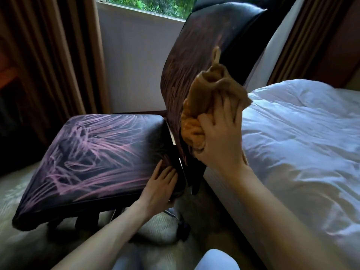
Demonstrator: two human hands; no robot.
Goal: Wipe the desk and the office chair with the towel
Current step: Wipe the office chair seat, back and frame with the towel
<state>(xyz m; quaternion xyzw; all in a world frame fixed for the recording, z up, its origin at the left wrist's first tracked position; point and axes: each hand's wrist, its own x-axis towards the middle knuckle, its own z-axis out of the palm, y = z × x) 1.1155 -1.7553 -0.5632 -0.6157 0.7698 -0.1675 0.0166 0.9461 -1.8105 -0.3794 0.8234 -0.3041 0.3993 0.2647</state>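
The dark office chair fills the middle of the view, its seat [93, 152] streaked with pinkish marks and its backrest [200, 55] upright to the right. My right hand [220, 133] grips a bunched tan towel [202, 106] and holds it against the front of the backrest, low down. My left hand [159, 184] lies flat with straight fingers on the seat's rear right corner, the thumb under the edge. The desk is not in view.
A bed with a white duvet [303, 143] stands right beside the chair's back. Brown curtains [58, 55] hang at the left, and a window [148, 4] sits above a white wall. Pale carpet [23, 246] covers the floor. My knees [214, 260] show at the bottom.
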